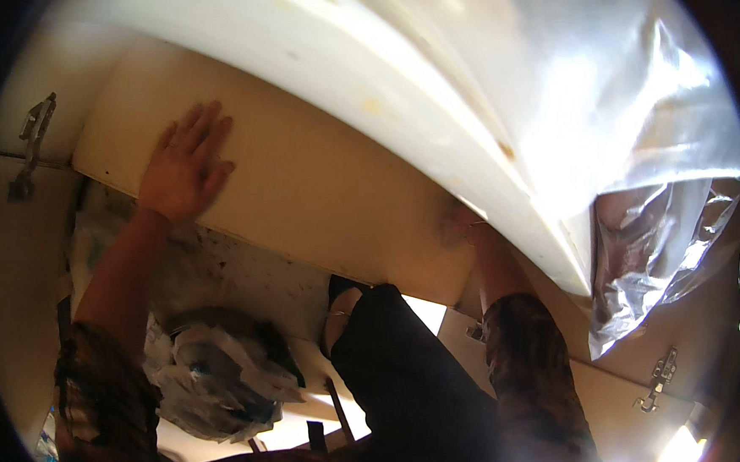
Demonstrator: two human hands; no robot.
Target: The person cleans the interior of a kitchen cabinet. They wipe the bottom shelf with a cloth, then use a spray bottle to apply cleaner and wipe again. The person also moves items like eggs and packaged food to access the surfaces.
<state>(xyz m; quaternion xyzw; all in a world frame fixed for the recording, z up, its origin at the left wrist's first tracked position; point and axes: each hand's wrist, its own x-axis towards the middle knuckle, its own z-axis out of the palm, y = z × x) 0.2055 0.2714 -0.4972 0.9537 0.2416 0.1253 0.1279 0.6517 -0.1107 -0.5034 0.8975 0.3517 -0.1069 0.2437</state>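
A pale cream board or shelf (322, 183) spans the middle of the view, inside what looks like a cabinet. My left hand (189, 159) lies on its left part with the palm down and the fingers apart, holding nothing. Towards the board's right end is my right hand (458, 224), blurred, in shadow and partly covered by the edge of a white panel (378, 104). Whether it holds anything cannot be told. Patterned dark sleeves end near both elbows.
Metal hinges sit at the left (34, 140) and the right (658, 379). Clear plastic sheeting (644, 260) hangs at the right. A bin lined with a plastic bag (221, 374) stands below the board, beside my dark-clothed leg (412, 367).
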